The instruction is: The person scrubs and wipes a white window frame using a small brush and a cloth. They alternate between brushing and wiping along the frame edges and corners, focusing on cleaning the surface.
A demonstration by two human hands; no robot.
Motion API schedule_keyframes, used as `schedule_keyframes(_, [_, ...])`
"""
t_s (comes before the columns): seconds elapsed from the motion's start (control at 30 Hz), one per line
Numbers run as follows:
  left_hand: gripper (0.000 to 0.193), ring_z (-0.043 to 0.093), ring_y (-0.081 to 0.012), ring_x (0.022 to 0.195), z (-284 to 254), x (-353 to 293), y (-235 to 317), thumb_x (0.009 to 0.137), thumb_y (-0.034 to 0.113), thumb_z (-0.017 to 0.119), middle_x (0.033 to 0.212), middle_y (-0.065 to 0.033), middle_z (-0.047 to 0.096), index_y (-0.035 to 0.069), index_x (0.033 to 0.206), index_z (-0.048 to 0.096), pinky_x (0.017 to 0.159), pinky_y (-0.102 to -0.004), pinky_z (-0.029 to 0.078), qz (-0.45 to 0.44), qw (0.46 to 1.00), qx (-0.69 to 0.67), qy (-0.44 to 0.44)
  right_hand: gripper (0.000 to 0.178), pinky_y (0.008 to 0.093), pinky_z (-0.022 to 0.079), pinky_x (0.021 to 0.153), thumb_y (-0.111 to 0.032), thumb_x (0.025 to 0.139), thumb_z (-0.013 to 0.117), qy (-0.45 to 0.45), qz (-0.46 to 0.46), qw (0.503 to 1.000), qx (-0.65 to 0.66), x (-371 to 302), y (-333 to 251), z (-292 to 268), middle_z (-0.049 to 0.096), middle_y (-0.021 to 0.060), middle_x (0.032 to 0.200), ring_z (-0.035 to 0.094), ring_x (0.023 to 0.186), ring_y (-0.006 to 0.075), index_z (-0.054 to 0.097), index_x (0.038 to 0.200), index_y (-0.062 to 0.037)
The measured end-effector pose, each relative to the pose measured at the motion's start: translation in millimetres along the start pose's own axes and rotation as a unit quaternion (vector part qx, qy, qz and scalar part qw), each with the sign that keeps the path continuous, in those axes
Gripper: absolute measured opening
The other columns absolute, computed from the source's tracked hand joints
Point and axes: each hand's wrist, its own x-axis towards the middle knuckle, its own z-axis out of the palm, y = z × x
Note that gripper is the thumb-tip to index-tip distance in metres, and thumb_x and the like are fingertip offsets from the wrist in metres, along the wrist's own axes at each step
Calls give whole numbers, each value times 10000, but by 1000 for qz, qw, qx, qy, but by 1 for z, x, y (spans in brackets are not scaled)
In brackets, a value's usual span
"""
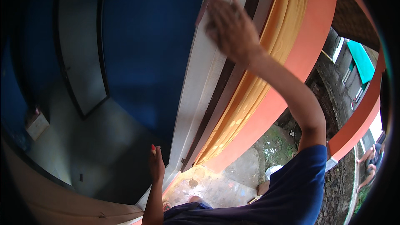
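My right hand (229, 27) is raised against the upper part of a white door frame (189, 83). Its fingers press together over a thin reddish-brown piece (202, 11), which sticks out past the frame's edge; the rest of that piece is hidden under the hand. Lower down, beside the bottom of the same frame, my left hand (157, 166) is closed. From its fingers pokes a small red-tipped object (153, 146); most of it is hidden, so I cannot tell its kind.
A yellow curtain (250, 96) hangs along the orange wall (287, 71) to the right. Left of the frame lies a dark room with a blue wall (141, 50), a pale door (81, 46) and a box (37, 126). Another person (371, 162) is outside, far right.
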Motion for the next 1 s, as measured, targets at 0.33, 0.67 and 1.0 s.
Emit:
schedule_keyframes(0.33, [610,561,-291,600,34,38,56,1058,561,500,668,-170,563,-33,964,601,602,-448,423,49,997,59,-22,573,516,-7,1311,-484,1104,342,-16,-102,993,61,-19,-3,-1,206,20,1743,170,1610,212,304,1647,-306])
schedule_keyframes(0.67, [609,635,-268,1075,95,109,108,952,368,760,1190,-171,659,-26,1349,520,938,-381,487,265,951,-112,-109,539,469,77,1325,-433,1079,452,22,-169,969,178,-74,-45,16,377,4,1678,334,1547,157,469,1575,-224])
schedule_keyframes(1.0, [891,689,-351,1117,103,99,94,753,527,888,1183,-228,695,-27,1342,515,964,-419,521,253,964,-30,-75,296,497,352,1237,-106,749,662,140,-146,946,252,-84,7,1,655,189,1268,554,1343,317,797,1010,-70])
